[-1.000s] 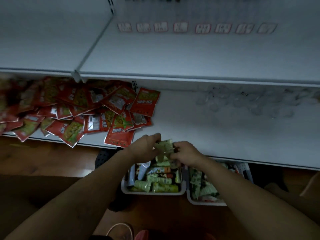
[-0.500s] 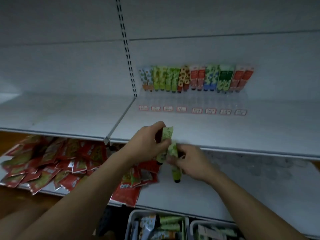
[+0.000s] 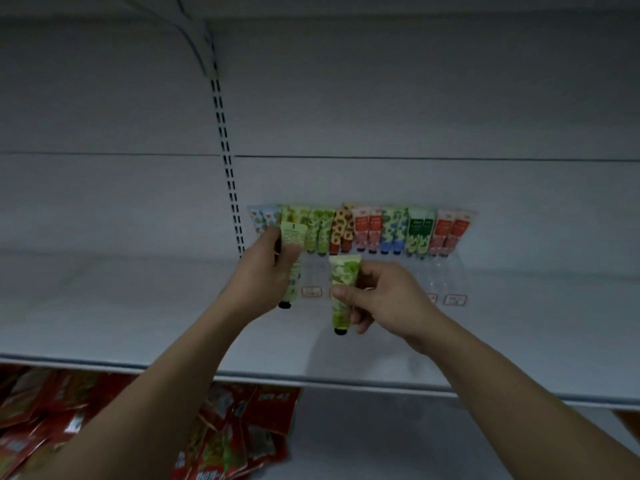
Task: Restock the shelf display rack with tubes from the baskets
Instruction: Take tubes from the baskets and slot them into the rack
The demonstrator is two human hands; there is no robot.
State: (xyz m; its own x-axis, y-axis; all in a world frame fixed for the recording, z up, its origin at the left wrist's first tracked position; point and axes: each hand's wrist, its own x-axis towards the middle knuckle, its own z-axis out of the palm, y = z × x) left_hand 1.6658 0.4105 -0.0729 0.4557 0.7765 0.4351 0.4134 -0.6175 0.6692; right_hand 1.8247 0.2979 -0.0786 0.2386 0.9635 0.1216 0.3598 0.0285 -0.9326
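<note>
Each hand grips one tube before the rack (image 3: pixel 360 230): left hand (image 3: pixel 266 271), pale tube (image 3: pixel 292 258); right hand (image 3: pixel 377 299), green tube (image 3: pixel 343 289). Light, squashy; probably best held mid-body.

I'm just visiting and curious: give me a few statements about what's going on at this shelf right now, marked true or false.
1. The left hand grips a pale tube, and the right hand pinches a patterned tube. True.
2. Both held tubes have their black caps pointing up. False: the caps point down.
3. The display rack on the upper shelf holds no tubes. False: a row of tubes stands along its back.
4. Red packets lie on the lower shelf. True.
</note>
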